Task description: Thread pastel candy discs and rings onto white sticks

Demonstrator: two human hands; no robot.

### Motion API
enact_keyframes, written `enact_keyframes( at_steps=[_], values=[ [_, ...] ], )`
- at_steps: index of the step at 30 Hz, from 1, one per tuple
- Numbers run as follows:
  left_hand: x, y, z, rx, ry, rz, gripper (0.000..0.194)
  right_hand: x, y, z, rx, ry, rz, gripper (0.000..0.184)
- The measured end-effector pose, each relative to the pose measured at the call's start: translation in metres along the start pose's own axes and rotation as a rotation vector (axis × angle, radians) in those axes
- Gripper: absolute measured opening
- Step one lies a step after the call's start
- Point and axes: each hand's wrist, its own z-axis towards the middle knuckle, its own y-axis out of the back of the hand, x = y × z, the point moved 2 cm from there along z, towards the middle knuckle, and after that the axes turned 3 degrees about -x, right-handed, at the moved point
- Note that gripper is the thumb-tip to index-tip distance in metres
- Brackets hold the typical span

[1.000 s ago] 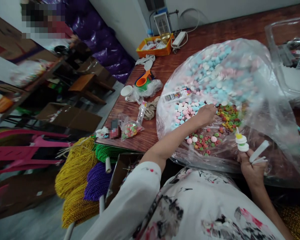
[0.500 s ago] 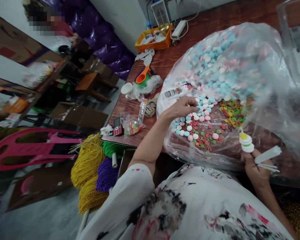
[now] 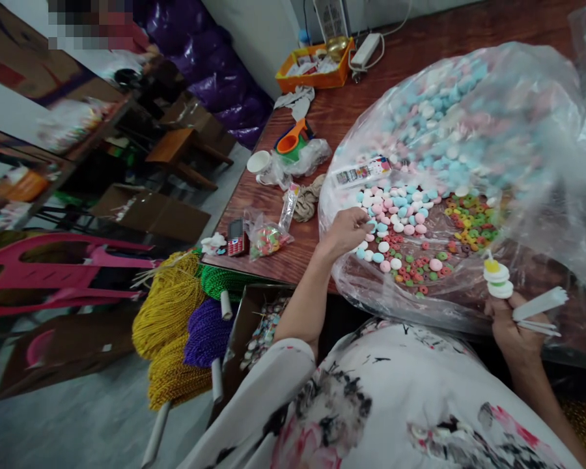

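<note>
My left hand is at the left edge of a pile of round pastel candies. Its fingers are pinched together, and whatever sits between them is hidden. In my right hand, near the front right of the plastic bag, is a small upright stack of white discs with a yellow ring. A pale tip pokes out above the stack. The same hand grips several white sticks that point to the right. Small red, green and yellow ring candies lie in the bag between my hands.
Left on the table are a red phone, a small candy bag, a cup and an orange scoop. An orange tray stands behind. Yellow cord bundles and an open carton are below the table.
My left hand has drawn back leftward and toward me, from the middle of the pastel pile to its edge. My right hand keeps hold of the stack and sticks. The view has shifted slightly.
</note>
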Motion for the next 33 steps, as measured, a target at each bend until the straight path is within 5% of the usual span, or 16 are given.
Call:
enact_keyframes(
  at_steps=[6, 11, 17, 21, 29, 33],
  values=[
    [-0.015, -0.018, 0.001, 0.128, -0.165, 0.172, 0.008, -0.001, -0.001, 0.0, -0.011, 0.013, 0.003, 0.038],
    [-0.024, -0.031, 0.018, 0.039, -0.169, 0.165, 0.012, 0.003, -0.001, 0.003, -0.009, 0.058, 0.001, 0.039],
    [-0.036, -0.056, 0.042, 0.191, -0.181, 0.411, 0.018, 0.01, 0.0, 0.004, -0.026, 0.082, -0.028, 0.039],
    [-0.04, -0.067, 0.032, 0.159, -0.242, 0.511, 0.018, 0.017, 0.0, 0.006, -0.023, 0.055, 0.014, 0.041],
    [-0.031, -0.067, 0.009, -0.008, -0.259, 0.289, 0.011, 0.014, -0.001, 0.007, -0.029, 0.09, 0.007, 0.04],
    [-0.032, -0.059, -0.01, -0.139, -0.234, -0.031, 0.015, 0.013, -0.001, 0.004, -0.034, 0.132, -0.013, 0.04]
  ],
)
